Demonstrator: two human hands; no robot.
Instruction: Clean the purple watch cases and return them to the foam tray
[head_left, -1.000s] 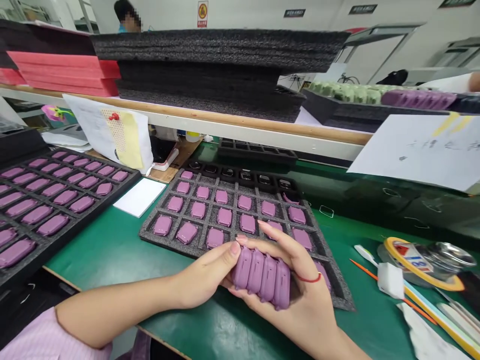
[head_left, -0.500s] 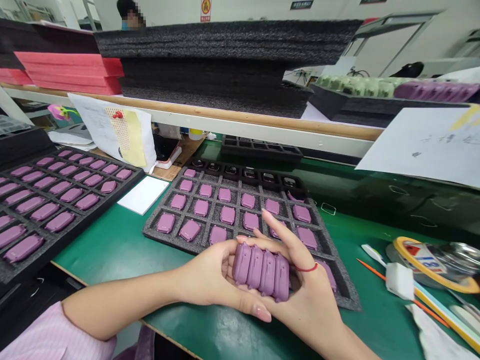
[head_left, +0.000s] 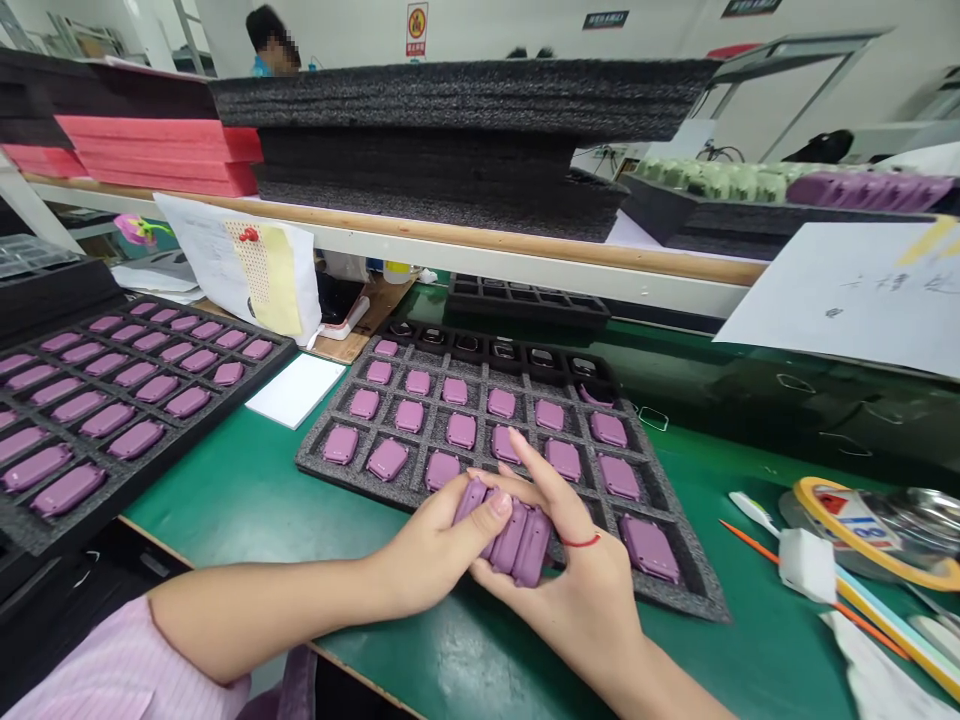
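Several purple watch cases (head_left: 529,545) are stacked side by side between my two hands, above the near edge of a grey foam tray (head_left: 697,590). My left hand (head_left: 431,555) grips the stack from the left, its thumb lying across the top of the cases. From the right, my right hand (head_left: 589,590) wraps the other end, with a red string at its wrist and the index finger stretched out over the tray. More purple cases (head_left: 388,458) lie singly in the tray's compartments. Part of the tray is hidden behind my hands.
A second foam tray (head_left: 176,430) of purple cases lies at the left, beside a white pad (head_left: 296,388). At the right are a roll of yellow tape (head_left: 817,490), a toothbrush (head_left: 754,513) and a white block (head_left: 806,562). A shelf (head_left: 480,250) with black foam sheets crosses the back.
My left thumb has moved up from below the stack onto the top of the cases. Both hands have shifted slightly left with the stack, uncovering a case at the tray's right corner.
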